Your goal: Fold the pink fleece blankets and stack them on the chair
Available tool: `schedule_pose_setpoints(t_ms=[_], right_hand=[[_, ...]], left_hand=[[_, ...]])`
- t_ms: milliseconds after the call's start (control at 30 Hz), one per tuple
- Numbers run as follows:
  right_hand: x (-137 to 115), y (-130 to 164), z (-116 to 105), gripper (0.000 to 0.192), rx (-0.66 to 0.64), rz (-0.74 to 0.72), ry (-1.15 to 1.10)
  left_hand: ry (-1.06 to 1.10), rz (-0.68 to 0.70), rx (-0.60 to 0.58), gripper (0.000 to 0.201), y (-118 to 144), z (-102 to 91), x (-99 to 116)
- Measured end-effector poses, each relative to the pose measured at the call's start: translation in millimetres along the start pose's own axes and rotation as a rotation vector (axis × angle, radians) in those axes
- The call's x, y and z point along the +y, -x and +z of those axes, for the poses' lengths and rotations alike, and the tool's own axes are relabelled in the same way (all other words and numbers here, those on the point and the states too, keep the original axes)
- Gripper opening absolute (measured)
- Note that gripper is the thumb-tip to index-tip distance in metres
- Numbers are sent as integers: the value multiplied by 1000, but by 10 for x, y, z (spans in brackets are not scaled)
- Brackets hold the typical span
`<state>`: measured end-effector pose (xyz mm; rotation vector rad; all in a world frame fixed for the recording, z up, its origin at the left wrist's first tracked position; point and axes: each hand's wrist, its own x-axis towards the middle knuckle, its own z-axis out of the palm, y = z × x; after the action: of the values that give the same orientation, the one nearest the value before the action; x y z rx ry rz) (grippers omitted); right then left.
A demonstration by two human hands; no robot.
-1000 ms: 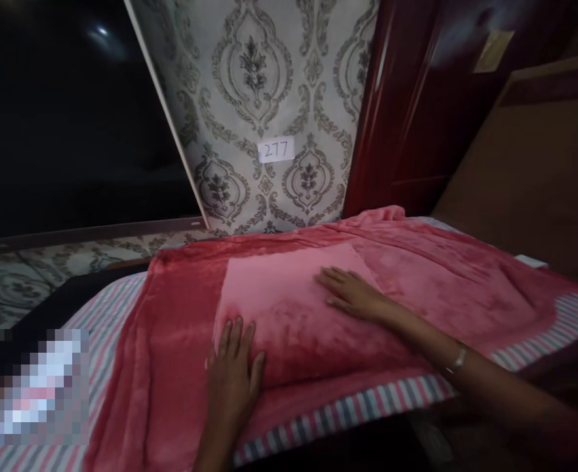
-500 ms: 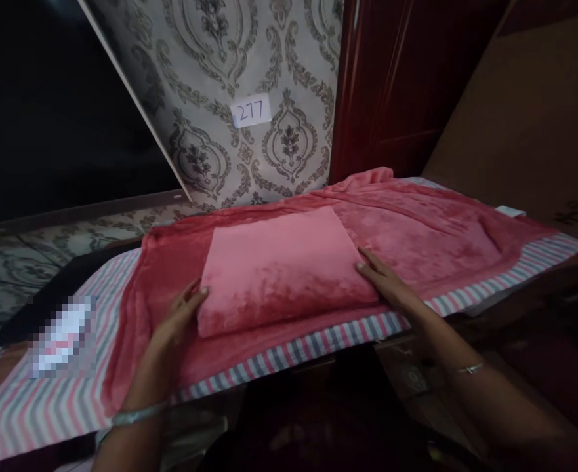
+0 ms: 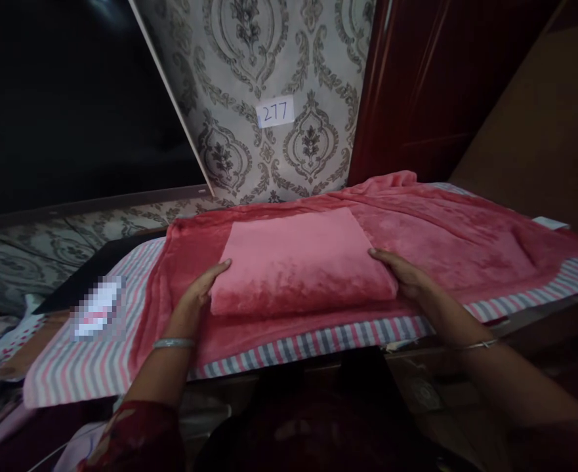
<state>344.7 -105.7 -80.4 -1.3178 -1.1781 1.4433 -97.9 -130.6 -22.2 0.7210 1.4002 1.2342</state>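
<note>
Contact moved from top to sides: fingers of left hand and right hand now hold folded blanket near striped cloth's front edge, folds apparently secured.

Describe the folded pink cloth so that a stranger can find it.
Below the patterned wall, a striped sheet carries a spread-out blanket. There, between left hand and right hand, is the folded pink cloth. Unlike its flat neighbours, it forms a compact, thick rectangle.
</note>
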Motion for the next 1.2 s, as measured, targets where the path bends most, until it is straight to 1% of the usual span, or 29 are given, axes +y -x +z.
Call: schedule_pose_setpoints(t_ms=[67,100,133,200,267,333,433,500,567,633,667,733,800,867,933,967,1033,1133,1200], right_hand=[[-68,-40,6,59,-52,77,-45],[-104,-62,22,59,-55,90,-53],[-138,-86,45,60,-46,80,-55],[-209,-128,97,64,-14,2,-39],[-305,-159,140,74,27,-79,-7],[-456,-179,164,83,52,-143,22],[-802,-220,170,85,53,-267,7],[-1064,-270,166,82,56,-351,-42],[-1270,-331,167,80,59,-416,-95],[-1350,-391,182,75,45,-471,-129],[-1327,-416,196,71,26,-485,-139],[-1158,-452,242,64,-19,-456,-152],[-872,-470,302,59,-24,-330,-151],[-564,-475,362,55,41,-164,-129],[-322,-478,406,49,98,-57,-112],[-239,-480,418,46,101,-42,-109],[-148,-484,422,42,62,-63,-110],[-123,-481,370,44,24,-88,-59],[-140,-490,308,51,46,-82,37]], left_hand=[[12,-87,-55,51,-86,-7,43],[8,-90,-70,52,-131,10,67],[-7,-56,-76,54,-174,38,90],[-75,37,-91,58,-254,119,138],[-175,125,-94,64,-319,191,203],[-271,203,-105,70,-369,218,310],[-353,352,-88,78,-408,162,575],[-330,478,-37,79,-400,90,797],[-264,587,-23,78,-365,13,999],[-201,640,-46,77,-320,-60,1118],[-182,643,-59,75,-301,-93,1130],[-168,578,-66,70,-278,-147,1038],[-173,422,-71,63,-274,-183,812],[-175,245,-73,56,-281,-201,525],[-149,134,-43,50,-291,-204,273],[-129,104,-22,47,-295,-203,183],[-94,75,11,44,-301,-200,79],[-107,83,6,42,-296,-220,44],[-145,134,9,44,-294,-256,52]])
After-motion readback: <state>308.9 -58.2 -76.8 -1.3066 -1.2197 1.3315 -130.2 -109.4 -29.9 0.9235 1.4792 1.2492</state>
